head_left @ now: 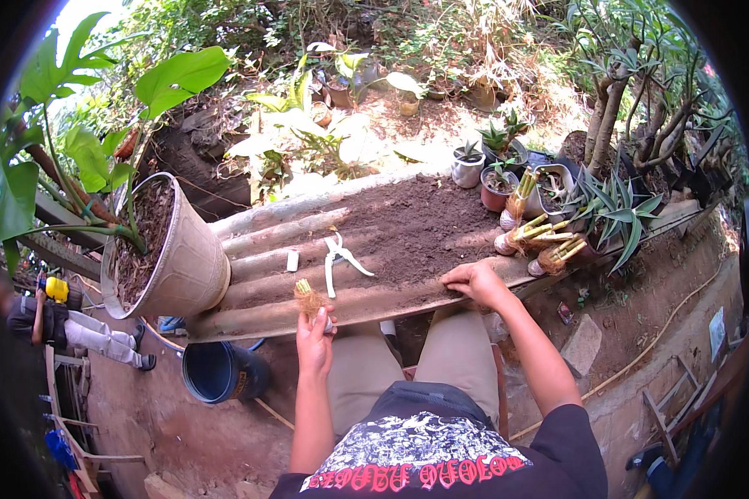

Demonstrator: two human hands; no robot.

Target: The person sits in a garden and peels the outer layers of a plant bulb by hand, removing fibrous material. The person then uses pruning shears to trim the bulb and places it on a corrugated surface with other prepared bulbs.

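My left hand (316, 342) holds upright a short bundle of cut green stems wrapped in brown fibre (310, 300), with a whitish base partly hidden by my fingers. My right hand (478, 284) rests at the front edge of a corrugated sheet table (249, 319), fingers drawn together; whether anything is pinched in them is hidden. White-handled pruning shears (338, 257) lie between my hands, beside a small white object (293, 260). Loose dark soil (421, 227) covers the sheet's middle. Several similar fibre-wrapped cuttings (524, 237) lie right of my right hand.
A large pot (184, 262) with a monstera tilts at the table's left end. Small potted succulents (468, 167) and an agave-like plant (621, 212) crowd the right end. Below stands a dark bucket (221, 372). A person (68, 324) is at far left.
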